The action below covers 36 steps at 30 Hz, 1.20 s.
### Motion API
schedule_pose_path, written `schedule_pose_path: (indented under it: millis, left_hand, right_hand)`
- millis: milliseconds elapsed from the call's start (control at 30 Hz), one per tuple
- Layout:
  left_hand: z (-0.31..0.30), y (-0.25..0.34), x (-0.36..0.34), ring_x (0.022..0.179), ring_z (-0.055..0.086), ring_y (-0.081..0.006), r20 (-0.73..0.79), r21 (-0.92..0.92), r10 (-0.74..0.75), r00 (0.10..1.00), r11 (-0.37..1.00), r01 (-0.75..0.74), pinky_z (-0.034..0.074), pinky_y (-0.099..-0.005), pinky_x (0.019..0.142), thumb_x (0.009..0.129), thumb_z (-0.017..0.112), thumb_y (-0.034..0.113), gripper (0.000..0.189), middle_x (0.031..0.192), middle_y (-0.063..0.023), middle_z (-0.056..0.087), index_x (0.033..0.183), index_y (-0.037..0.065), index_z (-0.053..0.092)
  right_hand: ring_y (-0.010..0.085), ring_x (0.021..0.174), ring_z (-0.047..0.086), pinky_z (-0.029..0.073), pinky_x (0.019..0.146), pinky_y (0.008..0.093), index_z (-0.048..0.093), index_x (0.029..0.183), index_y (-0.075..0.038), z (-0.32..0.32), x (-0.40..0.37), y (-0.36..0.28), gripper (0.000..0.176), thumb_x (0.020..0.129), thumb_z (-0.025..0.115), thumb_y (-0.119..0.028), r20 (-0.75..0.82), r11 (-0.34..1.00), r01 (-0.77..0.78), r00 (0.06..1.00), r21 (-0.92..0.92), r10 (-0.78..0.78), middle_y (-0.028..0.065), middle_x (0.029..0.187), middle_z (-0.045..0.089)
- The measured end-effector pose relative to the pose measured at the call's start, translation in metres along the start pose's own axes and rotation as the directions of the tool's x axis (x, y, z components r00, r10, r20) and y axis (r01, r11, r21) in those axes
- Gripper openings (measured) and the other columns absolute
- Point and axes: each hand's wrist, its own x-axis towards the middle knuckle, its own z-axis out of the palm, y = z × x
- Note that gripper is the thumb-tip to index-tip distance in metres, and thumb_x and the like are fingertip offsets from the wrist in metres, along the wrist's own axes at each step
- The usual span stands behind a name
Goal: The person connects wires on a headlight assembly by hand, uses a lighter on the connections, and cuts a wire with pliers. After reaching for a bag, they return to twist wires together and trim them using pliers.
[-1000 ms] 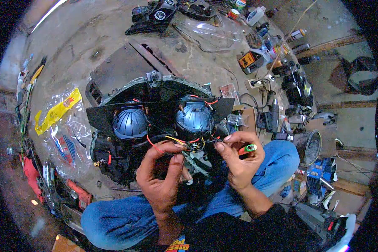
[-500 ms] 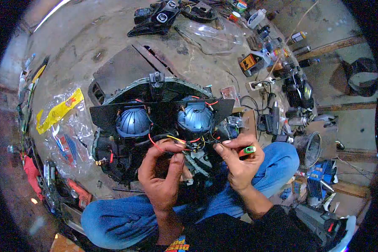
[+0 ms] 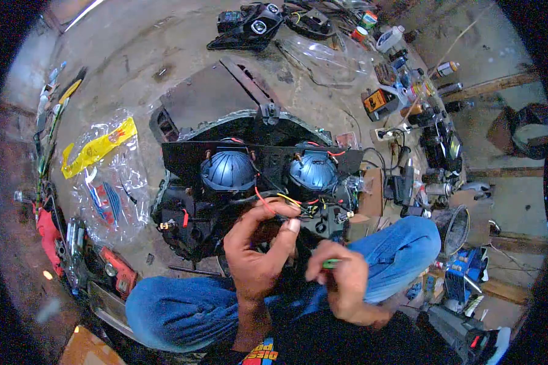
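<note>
A black headlight housing lies in front of me, with two bluish domed projector units set in a dark plate. Thin red, yellow and black wires run out below the units. My left hand has thumb and index finger pinched on these wires over the housing's near edge. Closer to my lap, my right hand is curled around a small green-ended object. It is blurred, and I cannot tell its kind.
A clear plastic bag with a yellow strip lies at the left, beyond a red tool. Bottles, cables and a black-and-orange box crowd the right side. Another headlight part rests at the back. A round tub stands beside my knee.
My right hand has left the wires and dropped toward my lap with the green-ended object. My left hand still pinches the wires. The whole view has shifted slightly.
</note>
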Motion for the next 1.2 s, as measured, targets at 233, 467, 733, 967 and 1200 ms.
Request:
schedule_pose_path:
  millis: [233,467,733,967,1200]
  left_hand:
    - [-0.006,-0.001,0.001,0.09,0.067,-0.0079,0.019,-0.049,0.056,0.998,0.997,-0.055,0.052,-0.0217,0.073,0.091,0.067,-0.005,0.017,0.106,-0.0093,0.074,0.107,-0.001,0.068]
    - [-0.009,0.007,-0.001,0.072,0.061,-0.0043,0.046,-0.132,-0.015,0.999,0.991,0.021,0.047,-0.0196,0.057,0.094,0.065,-0.004,0.018,0.108,-0.0108,0.074,0.112,-0.001,0.066]
    - [-0.01,0.006,-0.002,0.064,0.058,-0.0035,0.048,-0.137,-0.005,0.999,0.99,0.011,0.045,-0.0199,0.053,0.094,0.065,-0.004,0.018,0.108,-0.0108,0.074,0.112,-0.001,0.065]
    - [-0.007,0.005,-0.001,0.063,0.058,-0.0036,0.04,-0.098,0.004,0.999,0.995,0.0,0.045,-0.0197,0.053,0.092,0.066,-0.005,0.02,0.102,-0.0087,0.073,0.112,0.0,0.066]
    - [-0.002,0.0,-0.003,0.063,0.06,-0.0037,0.009,0.079,0.045,0.999,0.996,-0.046,0.045,-0.0195,0.053,0.086,0.073,-0.005,0.023,0.1,-0.005,0.074,0.107,0.003,0.069]
  right_hand:
    - [0.0094,0.058,0.04,0.032,0.055,0.0269,0.054,0.076,-0.005,0.03,0.012,-0.003,0.054,0.107,0.037,-0.045,0.033,0.917,-0.314,0.948,0.245,0.315,0.0002,0.065,0.048]
    - [0.0088,0.057,0.04,0.031,0.054,0.0262,0.055,0.077,-0.006,0.029,0.012,0.001,0.055,0.107,0.038,-0.049,0.023,0.882,-0.351,0.932,0.315,0.363,-0.0008,0.064,0.046]
    - [0.0086,0.054,0.039,0.03,0.052,0.0263,0.055,0.077,-0.006,0.03,0.018,-0.003,0.054,0.107,0.038,-0.048,0.001,0.872,-0.351,0.928,0.34,0.373,-0.0009,0.062,0.045]
    - [0.0088,0.056,0.04,0.031,0.053,0.0263,0.056,0.079,-0.005,0.026,0.014,0.002,0.055,0.107,0.038,-0.049,-0.054,0.916,-0.278,0.951,0.291,0.306,-0.0005,0.065,0.047]
    - [0.0065,0.062,0.043,0.032,0.055,0.0254,0.057,0.08,-0.005,0.014,-0.002,0.006,0.033,0.101,0.058,-0.031,-0.301,0.967,0.044,0.953,0.25,0.034,-0.0013,0.068,0.05]
